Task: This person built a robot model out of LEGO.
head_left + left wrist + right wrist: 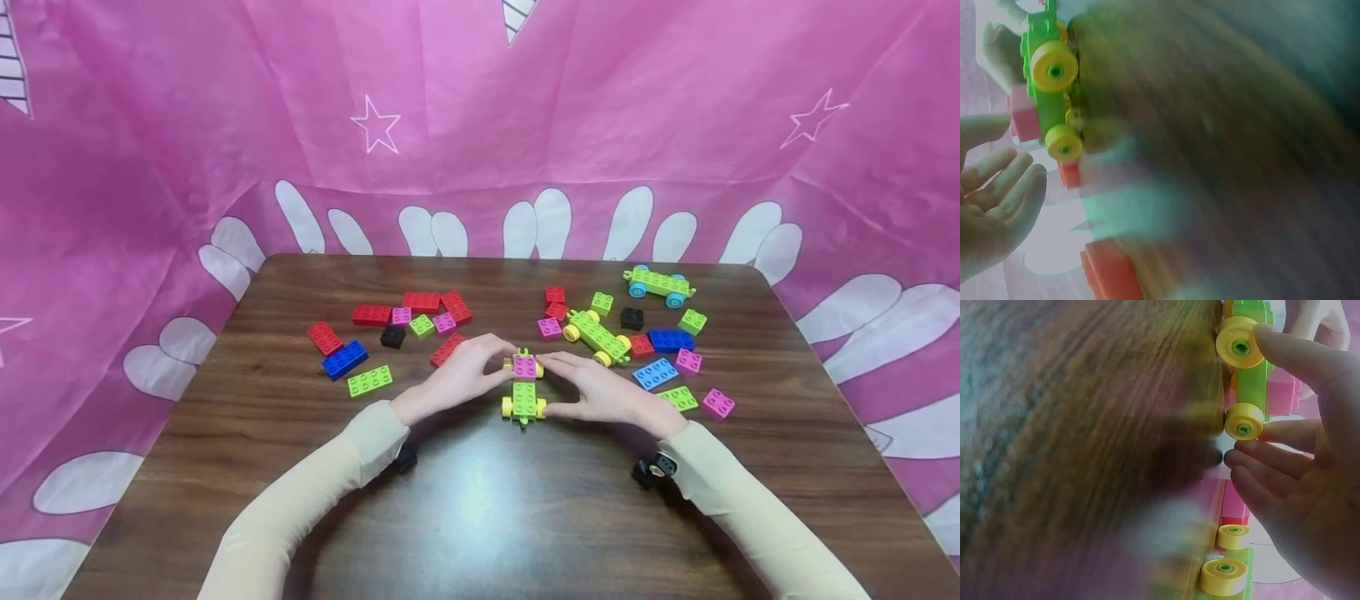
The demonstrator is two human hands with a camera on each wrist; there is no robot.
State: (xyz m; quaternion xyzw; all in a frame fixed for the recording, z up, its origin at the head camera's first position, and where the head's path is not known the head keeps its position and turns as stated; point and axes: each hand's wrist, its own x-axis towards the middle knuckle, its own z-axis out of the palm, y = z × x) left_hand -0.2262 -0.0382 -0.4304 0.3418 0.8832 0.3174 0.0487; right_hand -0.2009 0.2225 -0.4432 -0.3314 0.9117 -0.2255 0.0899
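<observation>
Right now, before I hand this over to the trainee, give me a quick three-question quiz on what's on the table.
1. True or false: the pink brick sits on top of the green wheeled chassis between the two hands.
2. What colour are the wheels of the wheeled base at the far right of the table? A) yellow B) blue C) red
3. Which hand has its thumb at the near yellow wheel of the chassis?

Key
1. True.
2. B: the far wheeled base has blue wheels.
3. The right hand; the left hand touches the far end by the pink brick.
</observation>
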